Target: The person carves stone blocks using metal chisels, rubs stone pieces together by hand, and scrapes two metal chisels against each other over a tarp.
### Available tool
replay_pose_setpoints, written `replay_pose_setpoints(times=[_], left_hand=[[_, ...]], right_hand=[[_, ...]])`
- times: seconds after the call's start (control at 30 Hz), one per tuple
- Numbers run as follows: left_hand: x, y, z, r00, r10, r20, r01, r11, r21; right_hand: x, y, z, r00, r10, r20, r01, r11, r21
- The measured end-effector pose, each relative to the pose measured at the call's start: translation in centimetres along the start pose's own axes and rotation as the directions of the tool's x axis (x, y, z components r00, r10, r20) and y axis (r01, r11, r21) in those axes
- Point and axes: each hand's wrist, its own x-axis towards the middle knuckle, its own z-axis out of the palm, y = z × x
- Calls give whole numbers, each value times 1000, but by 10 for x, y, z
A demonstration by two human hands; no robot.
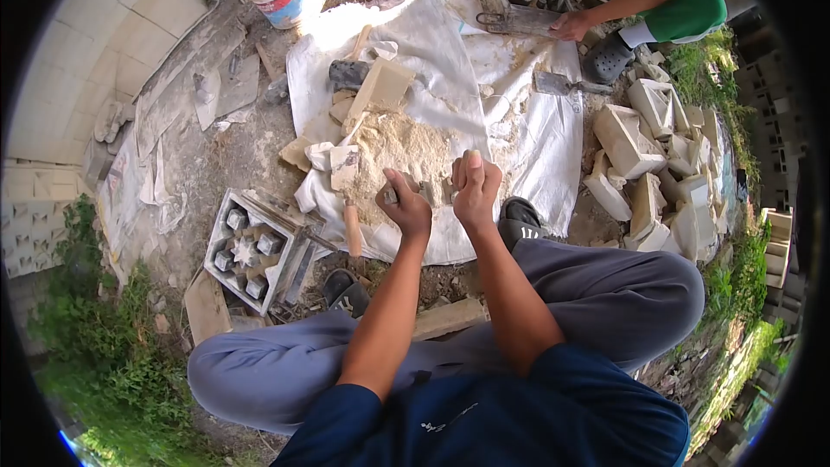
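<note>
Curled left hand closes on a small grey piece, right hand just beside it, its hold unclear, while a wooden-handled trowel lies left, nearer the left hand, long axis running near to far.

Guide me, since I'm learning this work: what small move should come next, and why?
Perhaps lower the left hand and right hand onto the sand and open them: both are curled closed, and the sand lies right by them on the sheet. What they grip is unclear.
</note>
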Motion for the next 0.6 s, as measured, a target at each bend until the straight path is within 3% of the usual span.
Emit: replay_pose_setpoints(times=[0.07,0.1,0.13,0.17,0.27,0.33,0.37,0.4,0.47,0.53,0.6], left_hand=[[-6,11,10,964,135,-231,-126,991,52],[-5,6,5,974,205,-99,-197,977,81],[-3,0,2,973,210,-100,-202,976,82],[0,-6,-1,946,321,-37,-297,908,295],[-2,-8,3,909,407,-89,-355,869,346],[-1,2,5,995,73,-64,-76,995,-56],[0,-12,-2,995,97,19,-96,995,-39],[-3,-14,-4,992,110,65,-117,985,126],[3,-11,9,998,47,-48,-47,999,3],[-4,-14,-4,995,60,-75,-60,998,8],[2,-19,-1,991,91,-97,-92,996,-3]], right_hand=[[-1,10,-4,999,39,-30,-41,995,-87],[-1,7,-4,989,134,-59,-136,990,-28],[0,5,-1,970,228,-80,-226,973,39],[0,1,-3,983,159,-96,-148,982,118],[5,-17,-2,990,123,-73,-112,984,136],[-1,12,-10,986,159,-55,-165,980,-115],[-3,15,-12,968,234,-89,-227,971,77],[1,5,-8,969,234,-84,-227,971,80],[2,-7,-4,996,79,-29,-75,990,119],[-6,13,-10,998,56,-8,-56,997,55],[-4,17,-8,985,174,-14,-175,978,-116]])
